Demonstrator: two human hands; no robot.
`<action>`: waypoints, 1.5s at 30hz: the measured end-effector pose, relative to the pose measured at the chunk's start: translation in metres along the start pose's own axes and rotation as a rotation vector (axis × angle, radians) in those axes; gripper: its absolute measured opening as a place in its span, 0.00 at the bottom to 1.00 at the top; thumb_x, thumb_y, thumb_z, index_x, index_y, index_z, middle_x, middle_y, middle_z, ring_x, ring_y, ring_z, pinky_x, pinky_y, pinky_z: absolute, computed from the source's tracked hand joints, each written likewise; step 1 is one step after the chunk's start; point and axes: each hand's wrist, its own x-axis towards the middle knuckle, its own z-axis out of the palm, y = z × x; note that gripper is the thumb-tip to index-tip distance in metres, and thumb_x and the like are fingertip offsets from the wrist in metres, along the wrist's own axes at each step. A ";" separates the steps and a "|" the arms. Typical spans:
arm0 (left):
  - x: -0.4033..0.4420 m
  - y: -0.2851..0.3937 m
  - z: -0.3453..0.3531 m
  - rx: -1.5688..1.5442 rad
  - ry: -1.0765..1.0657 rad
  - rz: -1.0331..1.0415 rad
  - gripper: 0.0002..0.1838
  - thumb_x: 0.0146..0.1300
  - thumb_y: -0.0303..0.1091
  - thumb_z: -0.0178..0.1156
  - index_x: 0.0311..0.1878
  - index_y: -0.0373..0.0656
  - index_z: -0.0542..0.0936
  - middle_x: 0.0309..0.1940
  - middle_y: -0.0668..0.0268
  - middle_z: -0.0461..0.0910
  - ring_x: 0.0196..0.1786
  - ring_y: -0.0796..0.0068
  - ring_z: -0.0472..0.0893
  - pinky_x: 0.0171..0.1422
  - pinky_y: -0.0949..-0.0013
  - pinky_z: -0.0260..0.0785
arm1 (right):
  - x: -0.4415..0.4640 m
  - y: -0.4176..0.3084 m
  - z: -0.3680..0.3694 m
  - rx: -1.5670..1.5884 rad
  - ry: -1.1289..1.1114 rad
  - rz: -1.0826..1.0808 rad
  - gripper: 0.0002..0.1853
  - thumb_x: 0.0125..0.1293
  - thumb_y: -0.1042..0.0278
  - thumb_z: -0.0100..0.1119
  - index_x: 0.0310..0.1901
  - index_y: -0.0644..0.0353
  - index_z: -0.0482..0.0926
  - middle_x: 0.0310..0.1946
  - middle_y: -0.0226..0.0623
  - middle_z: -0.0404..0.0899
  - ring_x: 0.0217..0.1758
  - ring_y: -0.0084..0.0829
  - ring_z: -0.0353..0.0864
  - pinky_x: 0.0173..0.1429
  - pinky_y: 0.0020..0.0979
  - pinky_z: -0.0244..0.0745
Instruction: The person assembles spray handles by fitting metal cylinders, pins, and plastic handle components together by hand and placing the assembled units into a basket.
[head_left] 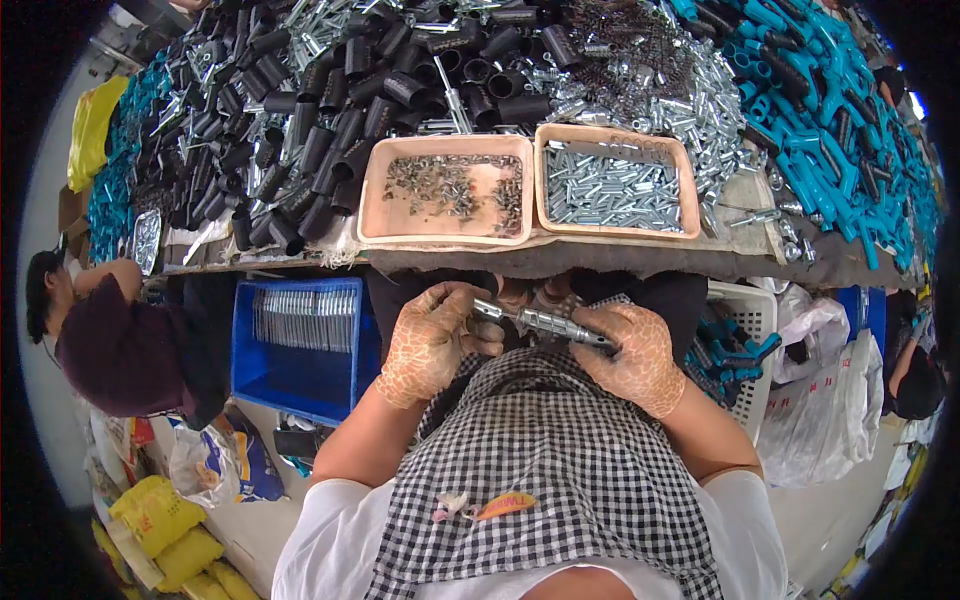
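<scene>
Your left fingers point(484, 341) are clamped on a short silver piece point(488, 310). Your right fingers point(598, 318) are clamped round a longer metal cylinder point(553, 325), which points back toward the left fingers; can't tell if the two parts touch. Both sit between your hands, above your checked apron point(550, 440). Ahead of your left fingers, on the desk point(745, 195): a pale tray point(445, 238) with small metal bits. Ahead of your right fingers: a second tray point(615, 231), silver pins inside. Left of your left fingers, lower: blue crate point(295, 385). Right of your right fingers: white basket point(757, 310), teal parts inside.
</scene>
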 end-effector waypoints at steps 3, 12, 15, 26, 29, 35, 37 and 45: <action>-0.003 0.000 0.009 -0.031 0.002 -0.041 0.21 0.79 0.44 0.54 0.55 0.31 0.76 0.38 0.58 0.82 0.36 0.69 0.84 0.40 0.64 0.83 | 0.001 -0.003 -0.001 0.005 -0.007 -0.005 0.18 0.48 0.65 0.76 0.44 0.52 0.87 0.31 0.40 0.85 0.30 0.43 0.85 0.34 0.41 0.80; -0.003 -0.001 0.007 -0.088 -0.022 -0.057 0.20 0.78 0.44 0.56 0.54 0.31 0.76 0.38 0.57 0.82 0.35 0.68 0.84 0.42 0.61 0.82 | 0.004 -0.003 -0.001 -0.001 0.050 -0.041 0.19 0.47 0.66 0.76 0.45 0.52 0.87 0.31 0.39 0.84 0.30 0.43 0.85 0.35 0.40 0.80; -0.001 -0.004 0.005 -0.093 -0.009 -0.058 0.20 0.78 0.43 0.56 0.54 0.31 0.76 0.37 0.57 0.82 0.35 0.66 0.84 0.41 0.61 0.82 | 0.004 -0.004 -0.003 0.011 -0.001 -0.013 0.19 0.48 0.67 0.76 0.45 0.53 0.87 0.31 0.39 0.85 0.31 0.43 0.85 0.35 0.40 0.80; -0.001 -0.003 0.011 -0.041 -0.001 -0.051 0.19 0.79 0.42 0.55 0.54 0.31 0.76 0.37 0.56 0.82 0.35 0.66 0.85 0.41 0.60 0.83 | 0.005 -0.008 0.002 0.038 -0.060 0.020 0.19 0.49 0.66 0.75 0.46 0.53 0.87 0.33 0.41 0.86 0.33 0.44 0.86 0.38 0.41 0.82; -0.001 -0.006 0.011 -0.049 -0.015 -0.051 0.19 0.79 0.42 0.54 0.55 0.31 0.77 0.37 0.56 0.82 0.35 0.66 0.85 0.41 0.61 0.83 | 0.005 -0.009 0.002 0.052 -0.076 0.027 0.20 0.49 0.66 0.75 0.47 0.54 0.87 0.34 0.41 0.86 0.35 0.44 0.87 0.40 0.41 0.82; 0.000 -0.012 0.010 -0.058 -0.036 -0.084 0.20 0.79 0.43 0.53 0.54 0.31 0.78 0.37 0.57 0.83 0.34 0.69 0.84 0.42 0.63 0.81 | 0.005 -0.010 -0.004 0.084 -0.112 0.051 0.21 0.49 0.67 0.74 0.49 0.54 0.87 0.35 0.43 0.86 0.35 0.43 0.87 0.40 0.40 0.83; 0.002 -0.013 0.009 -0.040 -0.043 -0.085 0.20 0.80 0.44 0.53 0.54 0.32 0.79 0.37 0.58 0.83 0.34 0.70 0.83 0.41 0.65 0.80 | 0.003 -0.009 -0.005 0.096 -0.119 0.064 0.21 0.50 0.67 0.74 0.49 0.54 0.87 0.35 0.43 0.86 0.35 0.43 0.87 0.40 0.39 0.83; 0.004 -0.015 0.008 0.031 -0.162 -0.058 0.21 0.80 0.45 0.53 0.53 0.34 0.80 0.38 0.59 0.84 0.37 0.70 0.84 0.44 0.65 0.79 | -0.002 -0.005 -0.005 0.181 -0.093 0.090 0.21 0.50 0.68 0.73 0.49 0.53 0.87 0.35 0.43 0.86 0.35 0.44 0.87 0.40 0.40 0.82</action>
